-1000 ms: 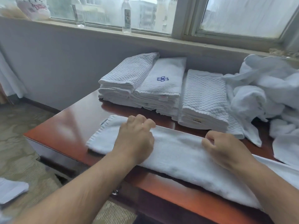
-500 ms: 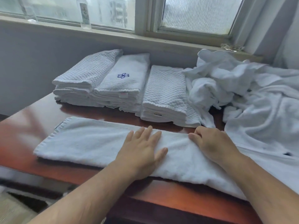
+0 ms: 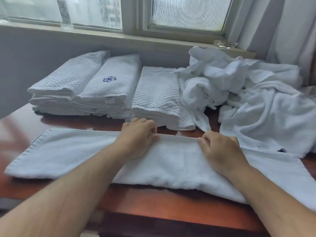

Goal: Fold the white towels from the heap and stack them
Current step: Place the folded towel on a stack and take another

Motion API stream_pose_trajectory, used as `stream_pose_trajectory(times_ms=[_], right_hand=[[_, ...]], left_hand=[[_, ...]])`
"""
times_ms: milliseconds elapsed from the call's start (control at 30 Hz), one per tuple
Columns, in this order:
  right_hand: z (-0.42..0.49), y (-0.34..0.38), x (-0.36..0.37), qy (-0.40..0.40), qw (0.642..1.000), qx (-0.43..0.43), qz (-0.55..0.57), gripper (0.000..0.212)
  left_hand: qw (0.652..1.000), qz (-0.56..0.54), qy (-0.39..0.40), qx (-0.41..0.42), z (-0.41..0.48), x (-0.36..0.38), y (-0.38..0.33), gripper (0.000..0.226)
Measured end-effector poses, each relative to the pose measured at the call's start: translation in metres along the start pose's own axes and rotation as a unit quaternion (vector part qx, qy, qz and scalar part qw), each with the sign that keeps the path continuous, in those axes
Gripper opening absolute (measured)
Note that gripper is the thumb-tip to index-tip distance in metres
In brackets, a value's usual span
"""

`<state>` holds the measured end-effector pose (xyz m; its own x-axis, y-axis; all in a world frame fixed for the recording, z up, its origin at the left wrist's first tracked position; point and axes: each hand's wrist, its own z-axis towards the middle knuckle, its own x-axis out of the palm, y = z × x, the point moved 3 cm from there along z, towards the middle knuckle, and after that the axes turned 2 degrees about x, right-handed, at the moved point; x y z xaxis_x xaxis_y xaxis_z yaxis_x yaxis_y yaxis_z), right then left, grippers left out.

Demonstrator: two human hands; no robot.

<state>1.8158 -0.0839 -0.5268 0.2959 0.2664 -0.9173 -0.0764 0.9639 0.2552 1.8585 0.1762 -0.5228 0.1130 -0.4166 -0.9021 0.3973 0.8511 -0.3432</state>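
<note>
Three stacks of folded white towels are complete in the head view, and one towel is in work.

1. Item in work. The long towel lies flat on the table, running left to right as a narrow band, apparently already doubled lengthwise. Its right end runs up against the loose cloth of the heap; whether it passes under that cloth cannot be told.

2. Hands. The left hand and the right hand both rest on the long towel near its middle. Each has its fingers curled over the far edge and pinches it. The edge runs straight between them.

3. Finished work. Beyond the long towel's far edge and near it:
- left stack, waffle-weave top;
- middle stack, top towel bearing a blue flower emblem, touching the left stack;
- right stack, waffle-weave top, just beside the middle stack.

4. Remaining work. The heap lies beyond the long towel's right half, touching the right stack. It holds several crumpled towels; the count cannot be read.

5. Progress judgement. Roughly mid-task. The long towel needs its crosswise folds and placement on a stack. The heap then needs the same treatment, towel by towel.

6. Other items. A glass ashtray sits on the window sill, well beyond the long towel.
</note>
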Motion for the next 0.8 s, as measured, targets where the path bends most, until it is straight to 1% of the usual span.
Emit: stream_pose_trajectory(times_ms=[100, 167, 233, 267, 300, 333, 400, 467, 500, 533, 600, 700, 800], right_hand=[[-0.003, 0.0, -0.002, -0.027, 1.0, 0.005, -0.012, 0.022], [-0.01, 0.002, -0.006, -0.059, 0.997, 0.018, -0.041, 0.02], [-0.02, 0.005, -0.015, -0.106, 0.993, 0.016, -0.045, 0.016], [-0.026, 0.005, -0.02, -0.113, 0.993, 0.016, -0.042, 0.013], [-0.032, 0.002, -0.024, -0.104, 0.993, 0.023, -0.041, 0.011], [-0.039, -0.002, -0.026, -0.079, 0.995, 0.04, -0.041, 0.014], [-0.052, -0.017, -0.026, 0.012, 0.993, 0.101, -0.058, 0.038], [-0.064, -0.038, -0.025, 0.119, 0.976, 0.166, -0.068, 0.064], [-0.069, -0.048, -0.024, 0.158, 0.968, 0.184, -0.064, 0.072], [-0.071, -0.057, -0.024, 0.176, 0.964, 0.189, -0.062, 0.076], [-0.07, -0.074, -0.026, 0.176, 0.964, 0.187, -0.069, 0.077], [-0.066, -0.096, -0.028, 0.173, 0.963, 0.19, -0.085, 0.075], [-0.066, -0.103, -0.026, 0.172, 0.965, 0.179, -0.085, 0.076]], left_hand=[[0.999, 0.033, -0.015, -0.018, 0.002, -0.002, -0.006, 0.017], [0.998, 0.02, -0.048, -0.033, -0.002, -0.003, -0.018, 0.016], [0.997, -0.014, -0.077, -0.019, -0.01, -0.001, -0.036, 0.016], [0.997, -0.019, -0.07, 0.0, -0.015, 0.003, -0.046, 0.015], [0.998, -0.015, -0.05, 0.019, -0.02, 0.009, -0.057, 0.018], [0.999, -0.006, -0.026, 0.032, -0.026, 0.015, -0.066, 0.024], [0.999, 0.013, 0.029, 0.04, -0.034, 0.027, -0.08, 0.041], [0.995, 0.036, 0.089, 0.039, -0.039, 0.038, -0.088, 0.058], [0.991, 0.049, 0.115, 0.042, -0.04, 0.043, -0.09, 0.066], [0.989, 0.059, 0.131, 0.045, -0.041, 0.045, -0.09, 0.073], [0.986, 0.061, 0.145, 0.057, -0.042, 0.047, -0.088, 0.08], [0.983, 0.066, 0.152, 0.073, -0.044, 0.047, -0.085, 0.083], [0.983, 0.069, 0.153, 0.07, -0.045, 0.048, -0.085, 0.082]])
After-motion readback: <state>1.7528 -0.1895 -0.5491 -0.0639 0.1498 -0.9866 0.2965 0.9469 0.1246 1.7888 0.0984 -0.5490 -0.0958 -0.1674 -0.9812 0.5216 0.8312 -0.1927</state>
